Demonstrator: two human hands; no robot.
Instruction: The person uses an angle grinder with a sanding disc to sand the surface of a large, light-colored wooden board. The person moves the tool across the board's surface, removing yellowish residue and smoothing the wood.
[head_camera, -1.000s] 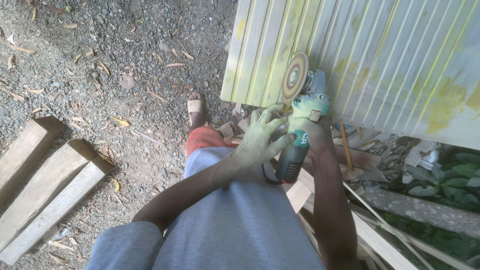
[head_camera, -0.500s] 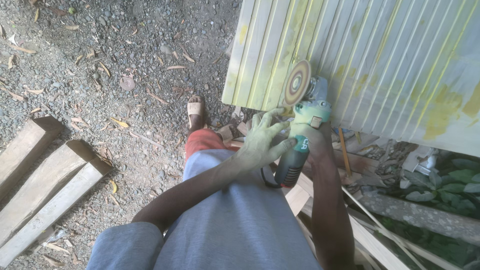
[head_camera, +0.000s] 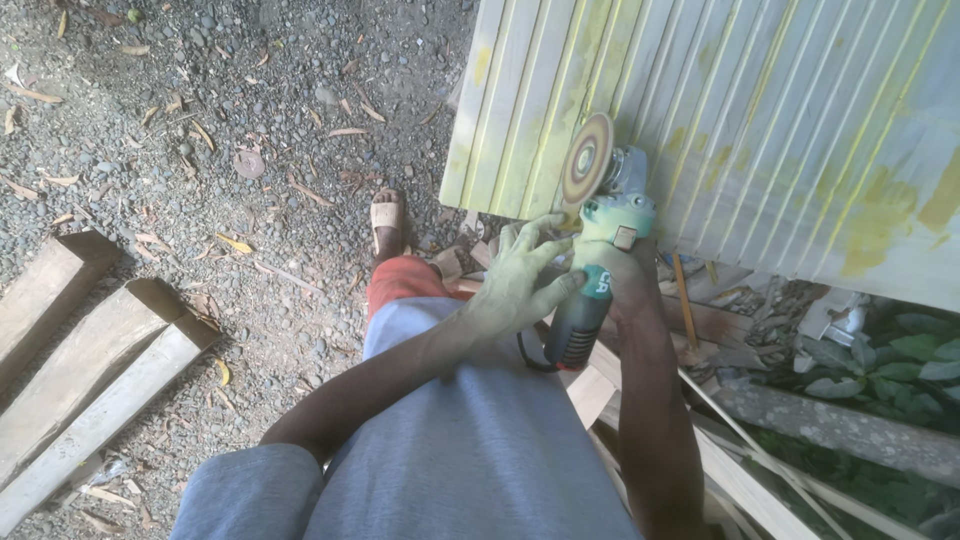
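Both my hands are on a green angle grinder (head_camera: 585, 300). My left hand (head_camera: 520, 275), dusted greenish, reaches across from the left, its fingers wrapped over the tool's dark body. My right hand (head_camera: 622, 285) grips the grinder from the right, just behind its head. The round sanding disc (head_camera: 587, 158) stands on edge against the lower edge of a slatted wooden panel (head_camera: 760, 120), pale with patches of yellow paint. My grey shirt fills the bottom of the view.
My sandalled foot (head_camera: 386, 222) stands on gravel strewn with dry leaves. Three thick timber blocks (head_camera: 85, 345) lie at the left. Wood offcuts and thin strips (head_camera: 700, 330) pile under the panel, with green plants (head_camera: 900, 360) at the right.
The grinder and both hands have stayed almost in place at the panel's edge. My left hand's fingers have closed a little more over the tool's body.
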